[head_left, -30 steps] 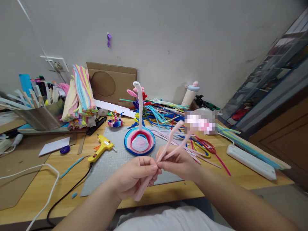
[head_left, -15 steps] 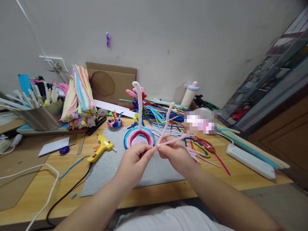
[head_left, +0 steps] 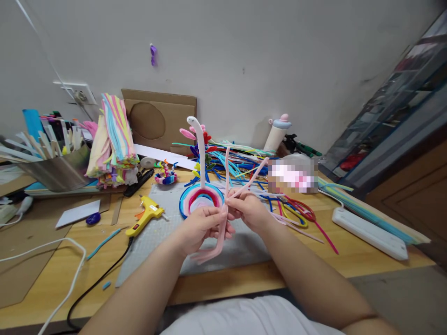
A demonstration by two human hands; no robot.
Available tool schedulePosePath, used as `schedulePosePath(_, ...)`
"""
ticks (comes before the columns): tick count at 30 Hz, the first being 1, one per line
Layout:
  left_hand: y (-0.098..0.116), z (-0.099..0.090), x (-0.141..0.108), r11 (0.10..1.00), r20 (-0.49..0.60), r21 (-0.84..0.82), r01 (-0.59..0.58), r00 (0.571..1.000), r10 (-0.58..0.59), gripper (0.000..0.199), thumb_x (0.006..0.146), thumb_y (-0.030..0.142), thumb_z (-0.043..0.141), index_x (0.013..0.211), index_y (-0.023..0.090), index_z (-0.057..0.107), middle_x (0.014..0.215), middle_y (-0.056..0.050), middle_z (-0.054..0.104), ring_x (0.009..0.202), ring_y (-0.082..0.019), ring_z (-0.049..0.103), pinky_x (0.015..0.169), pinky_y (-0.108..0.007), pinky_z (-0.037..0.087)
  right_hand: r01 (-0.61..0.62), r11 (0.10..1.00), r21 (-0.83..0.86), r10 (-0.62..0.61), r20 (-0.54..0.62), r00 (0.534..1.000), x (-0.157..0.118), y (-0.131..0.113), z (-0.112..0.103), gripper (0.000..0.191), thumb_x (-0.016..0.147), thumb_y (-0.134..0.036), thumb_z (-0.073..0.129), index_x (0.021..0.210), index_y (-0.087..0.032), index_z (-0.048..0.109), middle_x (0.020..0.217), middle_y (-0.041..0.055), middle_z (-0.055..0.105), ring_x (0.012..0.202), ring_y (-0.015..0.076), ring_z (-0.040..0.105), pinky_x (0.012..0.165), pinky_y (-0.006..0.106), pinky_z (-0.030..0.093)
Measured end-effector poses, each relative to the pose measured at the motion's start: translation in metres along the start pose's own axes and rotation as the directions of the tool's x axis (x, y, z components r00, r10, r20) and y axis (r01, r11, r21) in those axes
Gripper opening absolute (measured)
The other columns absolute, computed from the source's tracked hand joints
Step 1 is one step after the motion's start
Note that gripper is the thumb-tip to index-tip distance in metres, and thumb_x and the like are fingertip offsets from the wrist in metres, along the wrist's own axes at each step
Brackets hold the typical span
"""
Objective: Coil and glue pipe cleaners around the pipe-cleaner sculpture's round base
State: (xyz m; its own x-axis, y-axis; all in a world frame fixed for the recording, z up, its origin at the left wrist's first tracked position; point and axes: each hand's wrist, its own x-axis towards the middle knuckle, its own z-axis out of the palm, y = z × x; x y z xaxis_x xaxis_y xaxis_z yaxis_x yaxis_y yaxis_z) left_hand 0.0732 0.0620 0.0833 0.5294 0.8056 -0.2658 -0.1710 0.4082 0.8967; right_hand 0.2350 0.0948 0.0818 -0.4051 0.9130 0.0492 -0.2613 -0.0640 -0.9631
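Observation:
My left hand (head_left: pixel 207 225) and my right hand (head_left: pixel 246 209) meet above the grey cutting mat (head_left: pixel 153 251), both closed on pale pink pipe cleaners (head_left: pixel 227 170). Two pink lengths spread upward from the pinch, one nearly upright and one slanting right. Below my fingers the pink lengths hang down and bend to the left. Just behind my left hand lies a round ring of blue, white, pink and red pipe cleaners (head_left: pixel 184 197). A white long-necked figure (head_left: pixel 201 153) with small dark eyes rises from it.
A yellow hot glue gun (head_left: pixel 148 215) lies left on the mat's edge. Loose coloured pipe cleaners (head_left: pixel 226 165) spread behind and right. A white power strip (head_left: pixel 370 232) lies at right, a bottle (head_left: pixel 275 135) by the wall. A metal holder (head_left: pixel 59 167) of sticks stands far left.
The pink pipe cleaners have turned: the upper lengths now point higher, and lower lengths show hanging below my hands. My left hand has rolled so its fingers show beneath the pinch.

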Motion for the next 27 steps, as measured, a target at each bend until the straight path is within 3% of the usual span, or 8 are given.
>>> schedulePosePath(6,-0.013,-0.001,0.009,0.998,-0.096,0.057,-0.013,0.995,0.019,0.039,0.068,0.049,0.073,0.081,0.013,0.069,0.063,-0.006,0.068,0.052,-0.015,0.063,0.052,-0.024,0.049,-0.085,0.996,-0.023,0.086,0.04,0.995,0.002,0.016,-0.01,0.022,0.066,-0.032,0.07,0.066,-0.016,0.056,0.048,-0.0054,0.048,0.041,0.0064,0.036,0.042,0.021,0.02)
schedulePosePath(10,-0.027,0.004,0.009,0.982,-0.26,0.152,-0.117,0.953,0.154,0.026,0.073,0.038,0.07,0.064,0.014,0.069,0.056,-0.002,0.065,0.052,-0.012,0.059,0.055,-0.022,0.046,-0.05,0.997,-0.056,0.047,-0.051,0.998,-0.002,0.025,-0.002,0.017,0.069,-0.026,0.067,0.061,-0.016,0.055,0.046,-0.006,0.048,0.039,0.0056,0.033,0.041,0.022,0.019)
schedulePosePath(13,-0.032,0.005,0.009,0.972,-0.325,0.17,-0.163,0.922,0.212,0.026,0.076,0.034,0.068,0.058,0.015,0.068,0.054,-0.001,0.063,0.051,-0.01,0.057,0.053,-0.019,0.042,-0.001,0.998,-0.064,-0.007,-0.128,0.992,-0.005,0.029,0.005,0.019,0.072,-0.026,0.066,0.061,-0.017,0.053,0.048,-0.0068,0.048,0.041,0.006,0.036,0.041,0.021,0.024)
schedulePosePath(16,-0.027,0.003,0.009,0.979,-0.327,0.108,-0.175,0.923,0.202,0.023,0.074,0.036,0.069,0.069,0.014,0.071,0.059,-0.003,0.067,0.053,-0.013,0.06,0.056,-0.022,0.046,0.023,0.999,-0.045,-0.028,-0.114,0.993,-0.005,0.03,0.007,0.022,0.074,-0.036,0.067,0.071,-0.017,0.056,0.053,-0.0061,0.05,0.044,0.007,0.039,0.044,0.021,0.029)
schedulePosePath(20,-0.017,-0.004,0.01,0.984,-0.299,-0.051,-0.173,0.942,0.15,0.027,0.073,0.036,0.069,0.084,0.012,0.072,0.078,-0.009,0.073,0.071,-0.019,0.068,0.067,-0.026,0.053,0.034,0.999,-0.005,-0.035,-0.084,0.996,-0.003,0.035,0.004,0.036,0.081,-0.053,0.057,0.095,-0.019,0.057,0.072,-0.002,0.056,0.054,0.009,0.048,0.048,0.021,0.036)
schedulePosePath(24,-0.015,-0.01,0.011,0.971,-0.284,-0.192,-0.141,0.955,0.082,0.021,0.077,0.027,0.064,0.085,0.01,0.072,0.087,-0.012,0.074,0.081,-0.019,0.07,0.072,-0.024,0.054,0.072,0.997,-0.032,-0.074,-0.078,0.994,-0.002,0.041,0.003,0.039,0.085,-0.056,0.052,0.095,-0.019,0.059,0.079,0.0003,0.057,0.063,0.0103,0.052,0.055,0.023,0.042)
schedulePosePath(27,-0.017,-0.01,0.012,0.953,-0.288,-0.276,-0.127,0.956,0.044,0.017,0.082,0.022,0.059,0.086,0.012,0.072,0.083,-0.009,0.074,0.077,-0.015,0.07,0.074,-0.024,0.055,0.114,0.99,-0.08,-0.121,-0.089,0.989,-0.001,0.043,0.005,0.033,0.078,-0.049,0.065,0.093,-0.019,0.062,0.082,0.0004,0.061,0.07,0.0115,0.055,0.062,0.024,0.045)
